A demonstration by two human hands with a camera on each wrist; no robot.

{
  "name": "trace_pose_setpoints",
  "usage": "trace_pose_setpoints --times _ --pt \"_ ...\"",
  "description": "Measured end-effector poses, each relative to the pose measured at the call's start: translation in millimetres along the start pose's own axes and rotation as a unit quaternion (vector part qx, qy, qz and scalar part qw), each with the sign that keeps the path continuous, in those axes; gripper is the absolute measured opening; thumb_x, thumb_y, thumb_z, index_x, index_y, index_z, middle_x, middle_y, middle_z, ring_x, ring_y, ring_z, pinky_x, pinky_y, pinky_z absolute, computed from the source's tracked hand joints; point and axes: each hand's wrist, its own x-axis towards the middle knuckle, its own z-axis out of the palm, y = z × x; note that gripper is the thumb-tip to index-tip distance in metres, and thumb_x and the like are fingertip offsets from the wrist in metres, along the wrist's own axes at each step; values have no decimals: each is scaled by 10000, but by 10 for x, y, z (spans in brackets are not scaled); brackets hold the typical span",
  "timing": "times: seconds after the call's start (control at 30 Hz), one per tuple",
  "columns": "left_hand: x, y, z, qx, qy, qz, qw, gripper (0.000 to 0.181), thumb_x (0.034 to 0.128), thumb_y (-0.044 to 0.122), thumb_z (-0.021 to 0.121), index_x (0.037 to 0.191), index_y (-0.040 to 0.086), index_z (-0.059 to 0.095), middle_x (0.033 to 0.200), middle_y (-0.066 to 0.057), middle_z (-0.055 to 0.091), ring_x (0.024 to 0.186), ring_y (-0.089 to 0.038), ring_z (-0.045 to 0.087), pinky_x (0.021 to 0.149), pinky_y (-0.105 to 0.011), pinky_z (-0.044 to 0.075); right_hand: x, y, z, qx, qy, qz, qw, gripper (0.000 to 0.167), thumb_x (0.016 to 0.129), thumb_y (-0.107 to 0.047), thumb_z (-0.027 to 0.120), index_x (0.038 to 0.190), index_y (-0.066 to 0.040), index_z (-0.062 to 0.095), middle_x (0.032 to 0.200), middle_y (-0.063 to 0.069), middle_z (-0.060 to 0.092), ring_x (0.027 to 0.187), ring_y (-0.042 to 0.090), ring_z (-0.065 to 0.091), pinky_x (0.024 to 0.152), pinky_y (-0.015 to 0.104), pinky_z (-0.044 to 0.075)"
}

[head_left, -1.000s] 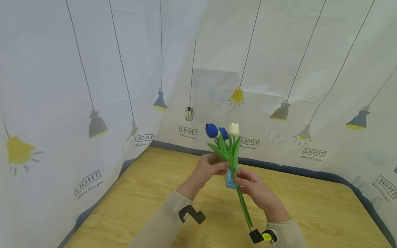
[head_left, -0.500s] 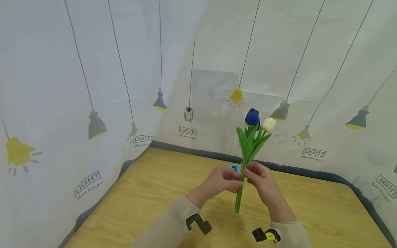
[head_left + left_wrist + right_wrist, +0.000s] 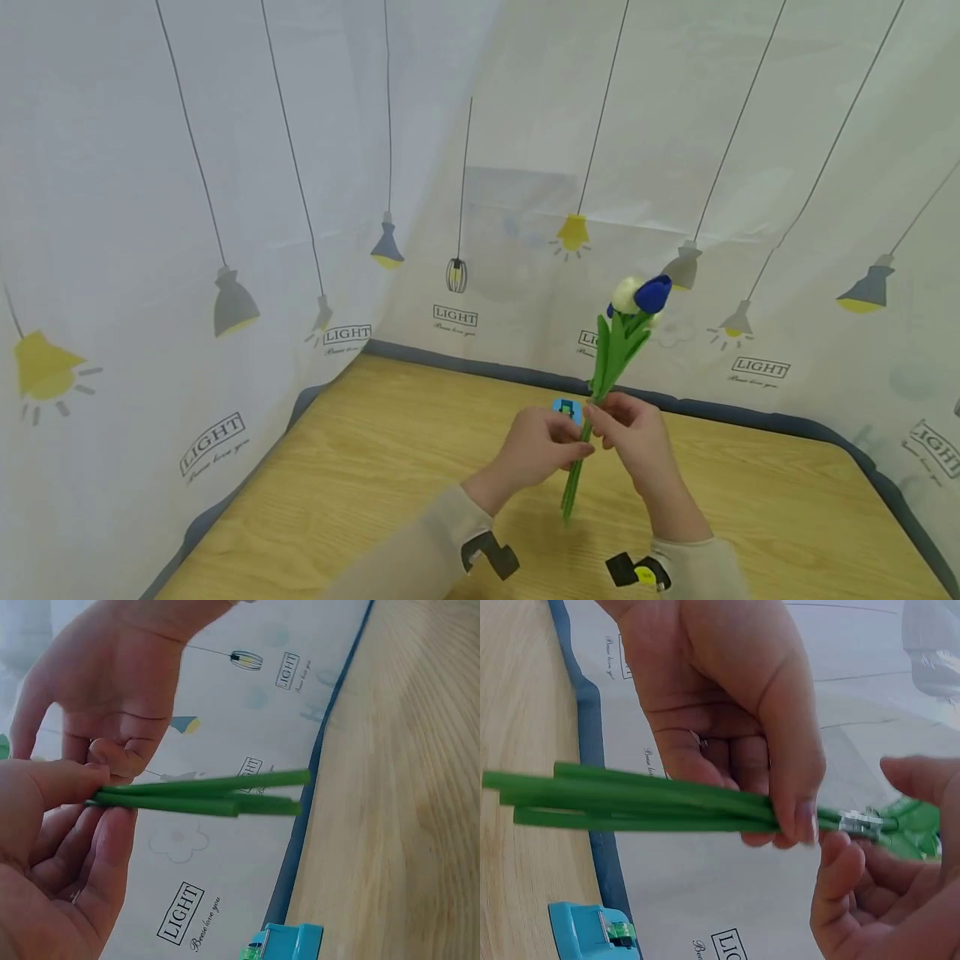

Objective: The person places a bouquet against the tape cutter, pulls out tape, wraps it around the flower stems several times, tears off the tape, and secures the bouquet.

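A small bunch of artificial tulips [image 3: 615,354], blue and white with green leaves, is held upright and slightly tilted over the table. My left hand [image 3: 536,450] pinches the lower stems [image 3: 210,799] between thumb and fingers. Just above it, my right hand [image 3: 637,437] curls its fingers about the stems below the leaves. In the right wrist view, its thumb appears a little apart from them. A shiny strip of clear tape [image 3: 860,823] lies around the stems there. Behind the hands, a blue tape dispenser [image 3: 566,408] with a green roll sits on the table.
The wooden table [image 3: 420,417] has a dark blue edge strip [image 3: 450,360] along the back and sides. A white curtain [image 3: 510,217] printed with lamps stands behind and to the left. Wrist camera mounts [image 3: 489,556] are strapped over both sleeves.
The tulips moved right and came more upright, then turned about their stems, so the blooms face differently. My left hand slid down to the lower stems; my right hand now sits above it.
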Motion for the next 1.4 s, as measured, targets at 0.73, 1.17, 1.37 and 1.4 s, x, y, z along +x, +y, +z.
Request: trace_pose_setpoints --times 0.73,1.17,1.37,1.4 --pt "60 -2 -6 91 -77 -358 9993 123 927 150 836 873 62 769 786 -1 745 651 -68 722 614 -247 646 95 93 77 783 905 331 9923 240 1031 -95 699 1158 105 660 805 -61 736 720 56 713 694 195 635" --pt "135 -276 -735 2240 101 -1388 9646 232 892 106 849 729 66 690 693 -37 701 566 -119 710 559 -262 615 154 229 68 480 383 829 9947 224 1035 -51 668 1188 113 671 969 113 799 751 112 751 695 207 643" --pt "148 -496 -927 2365 -276 -1854 9534 253 867 76 860 681 52 690 631 -61 693 524 -146 687 576 -265 614 157 253 35 362 309 920 9946 223 1041 -66 668 1196 94 672 995 127 794 745 87 739 703 210 645" --pt "148 -525 -939 2460 -304 -1915 9497 258 866 81 863 674 50 693 623 -68 697 522 -153 686 572 -256 602 157 253 32 347 302 924 9947 224 1041 -67 668 1197 95 671 993 126 793 741 82 736 702 210 645"
